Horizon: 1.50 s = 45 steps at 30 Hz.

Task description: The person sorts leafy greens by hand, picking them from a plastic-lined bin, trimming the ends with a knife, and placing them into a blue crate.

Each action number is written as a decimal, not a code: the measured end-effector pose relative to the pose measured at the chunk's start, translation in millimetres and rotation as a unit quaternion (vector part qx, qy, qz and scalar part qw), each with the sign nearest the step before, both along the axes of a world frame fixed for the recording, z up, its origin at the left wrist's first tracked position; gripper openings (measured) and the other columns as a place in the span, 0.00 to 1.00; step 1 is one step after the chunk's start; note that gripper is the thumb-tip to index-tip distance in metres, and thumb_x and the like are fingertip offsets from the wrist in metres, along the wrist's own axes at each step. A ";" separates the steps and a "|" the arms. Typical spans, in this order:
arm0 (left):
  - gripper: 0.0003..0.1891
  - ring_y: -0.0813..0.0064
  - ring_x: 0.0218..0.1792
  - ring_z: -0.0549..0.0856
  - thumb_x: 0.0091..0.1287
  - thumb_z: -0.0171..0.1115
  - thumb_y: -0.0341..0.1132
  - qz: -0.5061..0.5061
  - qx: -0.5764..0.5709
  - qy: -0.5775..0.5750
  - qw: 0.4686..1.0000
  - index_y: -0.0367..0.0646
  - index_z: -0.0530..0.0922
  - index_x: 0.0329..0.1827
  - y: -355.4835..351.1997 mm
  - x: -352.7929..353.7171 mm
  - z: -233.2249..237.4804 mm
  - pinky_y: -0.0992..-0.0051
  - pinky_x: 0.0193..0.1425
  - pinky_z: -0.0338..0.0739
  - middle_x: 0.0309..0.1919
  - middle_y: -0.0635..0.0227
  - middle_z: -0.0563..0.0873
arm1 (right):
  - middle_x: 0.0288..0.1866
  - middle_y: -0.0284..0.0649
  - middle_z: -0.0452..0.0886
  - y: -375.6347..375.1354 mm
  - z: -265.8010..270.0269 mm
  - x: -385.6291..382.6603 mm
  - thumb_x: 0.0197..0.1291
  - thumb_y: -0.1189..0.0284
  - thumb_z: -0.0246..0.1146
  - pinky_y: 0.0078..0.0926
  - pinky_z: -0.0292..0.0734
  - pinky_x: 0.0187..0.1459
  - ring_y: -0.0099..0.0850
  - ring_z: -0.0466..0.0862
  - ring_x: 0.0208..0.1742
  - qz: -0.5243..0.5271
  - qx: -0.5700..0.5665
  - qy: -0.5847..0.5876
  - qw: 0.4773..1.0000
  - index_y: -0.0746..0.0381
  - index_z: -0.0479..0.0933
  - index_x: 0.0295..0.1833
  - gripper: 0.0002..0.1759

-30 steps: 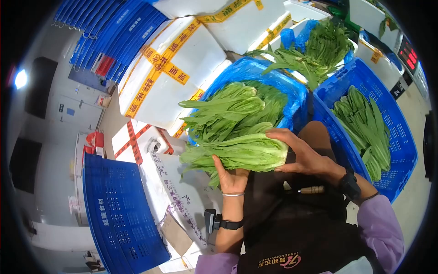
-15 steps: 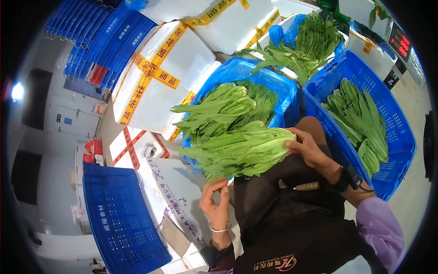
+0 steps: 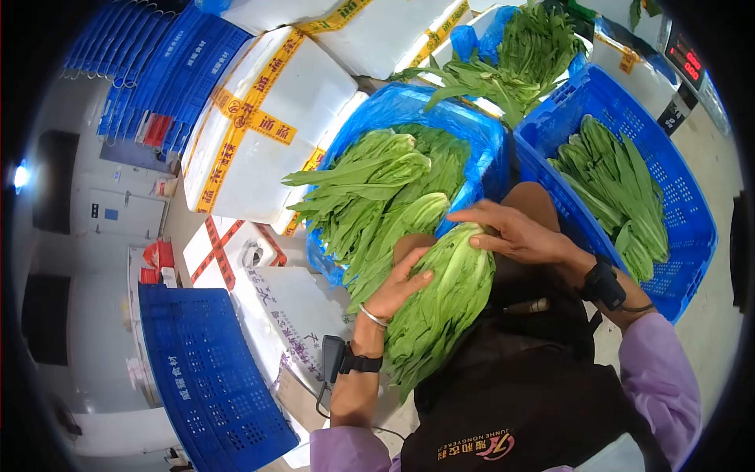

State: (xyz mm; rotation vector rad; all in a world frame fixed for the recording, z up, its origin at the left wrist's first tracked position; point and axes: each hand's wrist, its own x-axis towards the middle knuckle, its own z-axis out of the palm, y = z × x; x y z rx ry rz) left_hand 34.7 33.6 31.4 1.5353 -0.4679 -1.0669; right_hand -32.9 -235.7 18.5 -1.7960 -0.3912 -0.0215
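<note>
A bunch of leafy greens [image 3: 440,299] hangs over the lap, its pale base up and its leaf tips down to the left. My left hand [image 3: 397,287] is closed round its left side. At the base, my right hand [image 3: 511,232] has its thumb and fingers on the stems. Just beyond, a box lined with blue plastic [image 3: 491,149] holds more greens [image 3: 377,173]. To the right, a blue perforated crate [image 3: 684,204] has several bunches [image 3: 617,197] lying in it.
White foam boxes with yellow tape [image 3: 314,86] stand behind. Other greens [image 3: 535,55] lie in a box at the top. A blue crate [image 3: 204,370] and a white carton [image 3: 299,315] are at the left. A scale display [image 3: 686,59] shows at top right.
The bunch has turned from lying sideways to hanging downward, nearer the body. My left hand has moved up and closed on it. My right hand has shifted slightly up and left on its base.
</note>
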 end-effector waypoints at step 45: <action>0.53 0.65 0.64 0.75 0.50 0.76 0.56 0.308 -0.103 0.111 0.939 0.37 0.61 0.74 81.8 -5.7 -24.9 0.64 0.68 0.71 0.65 0.59 0.74 | 0.34 0.44 0.79 -228.9 -131.2 190.3 0.69 0.72 0.55 0.33 0.85 0.34 0.33 0.82 0.29 -0.409 0.337 -0.010 0.848 0.68 0.69 0.47 0.09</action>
